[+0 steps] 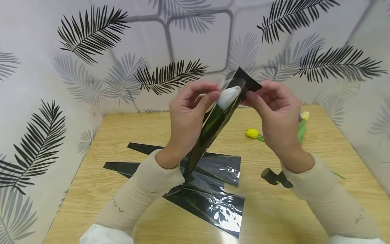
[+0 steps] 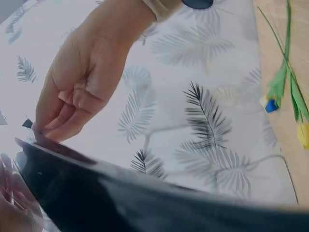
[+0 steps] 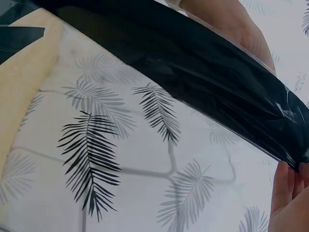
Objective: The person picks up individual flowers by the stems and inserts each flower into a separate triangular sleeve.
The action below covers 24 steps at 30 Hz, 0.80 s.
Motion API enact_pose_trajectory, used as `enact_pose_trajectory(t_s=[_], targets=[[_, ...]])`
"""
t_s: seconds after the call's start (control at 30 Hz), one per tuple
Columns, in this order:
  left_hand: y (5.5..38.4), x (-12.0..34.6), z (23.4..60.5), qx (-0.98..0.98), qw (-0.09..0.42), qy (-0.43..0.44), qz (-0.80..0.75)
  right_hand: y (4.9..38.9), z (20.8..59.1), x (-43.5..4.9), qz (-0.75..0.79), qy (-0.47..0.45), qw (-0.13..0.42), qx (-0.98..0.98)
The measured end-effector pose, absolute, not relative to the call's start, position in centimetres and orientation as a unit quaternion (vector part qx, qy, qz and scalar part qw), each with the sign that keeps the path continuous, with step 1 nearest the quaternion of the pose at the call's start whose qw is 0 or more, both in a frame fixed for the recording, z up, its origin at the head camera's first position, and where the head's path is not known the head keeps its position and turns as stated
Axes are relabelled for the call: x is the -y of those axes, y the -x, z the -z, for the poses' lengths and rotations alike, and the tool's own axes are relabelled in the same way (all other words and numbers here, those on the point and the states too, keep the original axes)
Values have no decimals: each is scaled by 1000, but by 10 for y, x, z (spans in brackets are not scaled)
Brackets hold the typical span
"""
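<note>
Both hands hold up a black-backed, clear-fronted flower sleeve [image 1: 199,149] above the table, tilted with its wide mouth at the top right. Inside it sits a white tulip [image 1: 228,97], its bloom just below the mouth and its green stem running down the sleeve. My left hand [image 1: 189,113] pinches the clear front edge of the mouth beside the bloom. My right hand [image 1: 278,117] pinches the black back edge on the other side. From the right wrist view, the sleeve's black back [image 3: 193,72] stretches across to the right hand's fingertips [image 3: 282,188].
Several flat black sleeves [image 1: 219,211] lie fanned out on the wooden table [image 1: 274,217]. A yellow tulip [image 1: 252,133] and a pale yellow tulip [image 1: 305,116] lie at the back right. A dark brown object [image 1: 269,176] lies by the right forearm. A patterned wall covering stands behind.
</note>
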State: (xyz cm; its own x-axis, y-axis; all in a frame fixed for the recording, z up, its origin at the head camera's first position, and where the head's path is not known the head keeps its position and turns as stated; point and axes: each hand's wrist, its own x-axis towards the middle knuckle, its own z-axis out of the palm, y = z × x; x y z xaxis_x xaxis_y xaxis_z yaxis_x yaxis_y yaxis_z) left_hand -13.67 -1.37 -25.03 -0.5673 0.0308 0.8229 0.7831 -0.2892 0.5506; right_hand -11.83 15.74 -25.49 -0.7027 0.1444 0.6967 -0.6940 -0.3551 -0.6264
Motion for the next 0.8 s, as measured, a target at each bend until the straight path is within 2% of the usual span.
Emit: enact_pose_trajectory(t_s=[0.3,0.8], targets=[[146,18,255,585,242,382,674,122,273,-161,-760,-294,249,523],[161,22,264,651,153,385,636,135,309,-166,-735,-310,258,546]])
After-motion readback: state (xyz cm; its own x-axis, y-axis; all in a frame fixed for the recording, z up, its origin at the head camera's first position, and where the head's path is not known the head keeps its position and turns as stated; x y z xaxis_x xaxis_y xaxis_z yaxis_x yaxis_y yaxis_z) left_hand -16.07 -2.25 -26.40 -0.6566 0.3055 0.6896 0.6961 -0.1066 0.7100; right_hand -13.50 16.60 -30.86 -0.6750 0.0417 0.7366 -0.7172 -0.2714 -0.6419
